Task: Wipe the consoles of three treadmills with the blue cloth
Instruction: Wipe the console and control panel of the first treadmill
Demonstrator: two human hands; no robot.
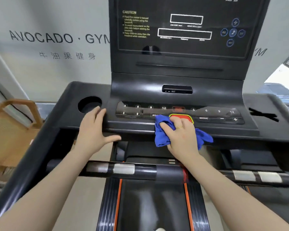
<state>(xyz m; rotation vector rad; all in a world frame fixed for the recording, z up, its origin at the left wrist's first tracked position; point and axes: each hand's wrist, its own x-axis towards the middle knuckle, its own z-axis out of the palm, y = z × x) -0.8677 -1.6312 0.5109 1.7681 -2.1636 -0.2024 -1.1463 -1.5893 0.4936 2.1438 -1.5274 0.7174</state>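
A black treadmill console (pixel 177 97) fills the view, with a dark screen (pixel 183 29) above and a button panel (pixel 207 114) below. My right hand (pixel 180 135) grips the bunched blue cloth (pixel 162 134) and presses it on the panel's front edge, over the red stop button (pixel 182 117). Part of the cloth sticks out to the right of my wrist. My left hand (pixel 93 130) rests flat with spread fingers on the console's left shelf, just in front of the round cup holder (pixel 88 105).
A handlebar (pixel 123 169) with silver grip sensors crosses below the console, and the belt (pixel 152 205) with orange stripes runs beneath it. A wooden chair (pixel 15 127) stands to the left. A lettered wall rises behind the treadmill.
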